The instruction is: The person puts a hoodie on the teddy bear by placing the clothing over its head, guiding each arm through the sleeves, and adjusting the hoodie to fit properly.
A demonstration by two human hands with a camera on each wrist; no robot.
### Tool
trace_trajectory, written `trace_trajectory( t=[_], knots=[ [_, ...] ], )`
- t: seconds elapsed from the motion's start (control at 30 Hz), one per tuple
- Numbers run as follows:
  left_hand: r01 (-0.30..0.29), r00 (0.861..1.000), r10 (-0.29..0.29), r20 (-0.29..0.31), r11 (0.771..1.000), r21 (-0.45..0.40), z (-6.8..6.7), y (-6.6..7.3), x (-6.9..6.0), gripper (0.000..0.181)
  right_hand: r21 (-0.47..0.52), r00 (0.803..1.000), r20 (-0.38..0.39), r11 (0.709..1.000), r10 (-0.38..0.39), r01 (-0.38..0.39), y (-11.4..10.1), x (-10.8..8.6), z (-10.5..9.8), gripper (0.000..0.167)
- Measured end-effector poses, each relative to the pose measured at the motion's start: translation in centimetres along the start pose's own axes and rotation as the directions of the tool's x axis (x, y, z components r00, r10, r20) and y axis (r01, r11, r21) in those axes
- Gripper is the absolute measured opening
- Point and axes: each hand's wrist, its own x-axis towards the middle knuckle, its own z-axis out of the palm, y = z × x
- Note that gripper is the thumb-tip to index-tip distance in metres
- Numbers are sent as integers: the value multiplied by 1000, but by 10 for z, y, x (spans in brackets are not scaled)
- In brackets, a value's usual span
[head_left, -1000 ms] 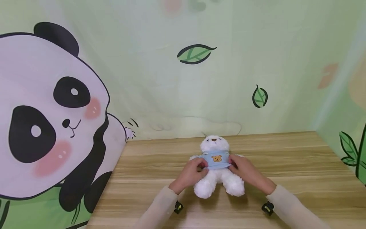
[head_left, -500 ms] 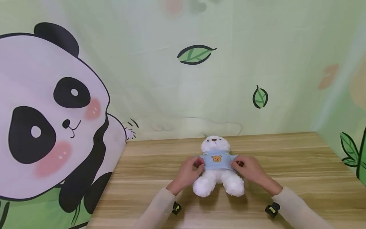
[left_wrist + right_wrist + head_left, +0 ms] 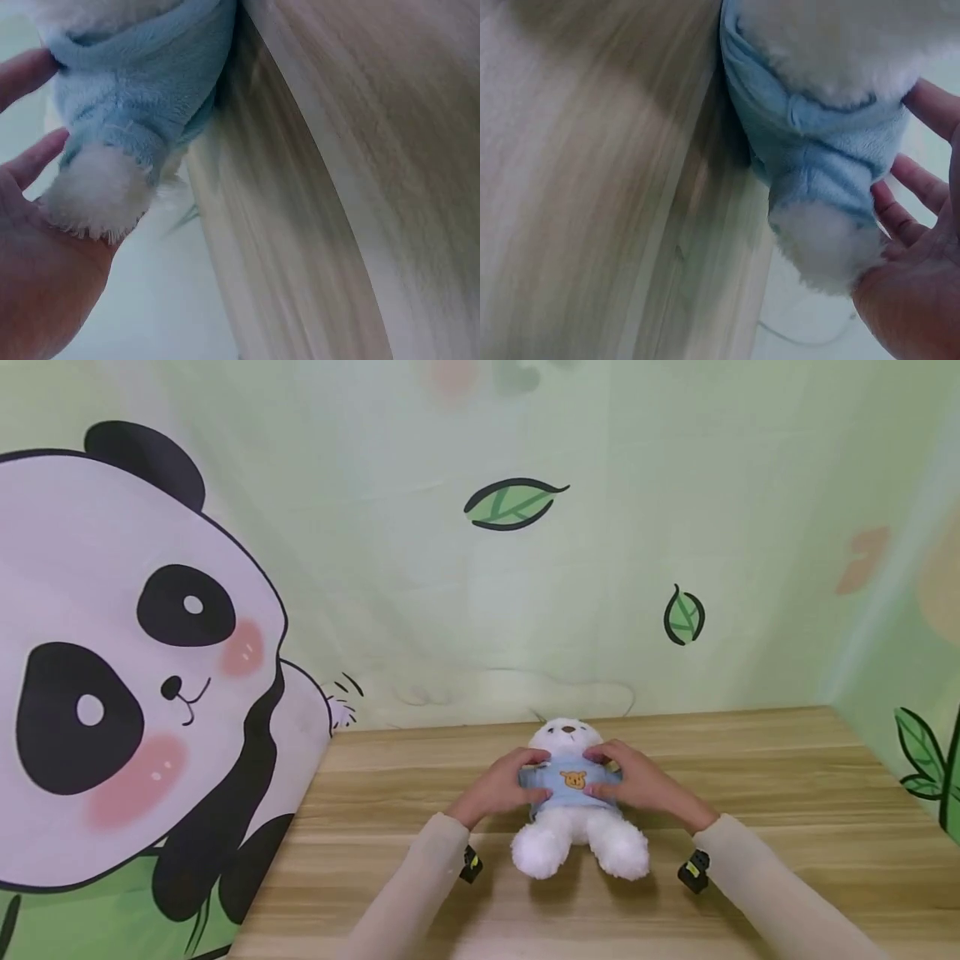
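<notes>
A white plush teddy bear point(image 3: 618, 847) lies face up on the wooden table, its feet toward me. It wears a light blue shirt point(image 3: 562, 770) with an orange animal face on the chest. My left hand point(image 3: 501, 783) is at the bear's left-of-view side, fingertips touching the shirt; in the left wrist view a furry paw point(image 3: 97, 191) lies against the palm. My right hand point(image 3: 645, 781) mirrors it on the other side, fingers spread and touching the shirt, with the other paw point(image 3: 829, 244) beside the palm in the right wrist view. Neither hand's fingers close round the bear.
The wood-grain table point(image 3: 405, 760) reaches back to a pale green wall hanging point(image 3: 375, 568) printed with leaves. A large printed panda point(image 3: 120, 610) fills the left side. Black wrist devices sit on both sleeves point(image 3: 420, 881).
Both hands let go of the shirt's lower sides and sleeves, which they pinched before. They have moved up and inward, now spread over the shirt's sides near the chest.
</notes>
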Motion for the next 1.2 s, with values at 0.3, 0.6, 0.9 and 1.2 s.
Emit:
trace_trajectory(
  t=[0.3, 0.6, 0.9, 1.2],
  knots=[
    [-7, 999, 8, 31, 999, -34, 3, -3, -5, 44, -9, 999, -9, 999, -37, 37, -4, -3, 7, 40],
    [11, 999, -9, 47, 999, -49, 12, -12, -11, 41, -32, 996, -34, 996, -86, 84, -2, -9, 17, 34],
    [-37, 999, 37, -8, 999, -25, 13, -16, -10, 38, -73, 992, -101, 995, -76, 68, 2, -4, 21, 32],
    [-22, 996, 19, -91, 999, -26, 8, -11, -18, 46, -87, 987, -161, 996, -25, 12, -3, -8, 8, 38]
  ],
)
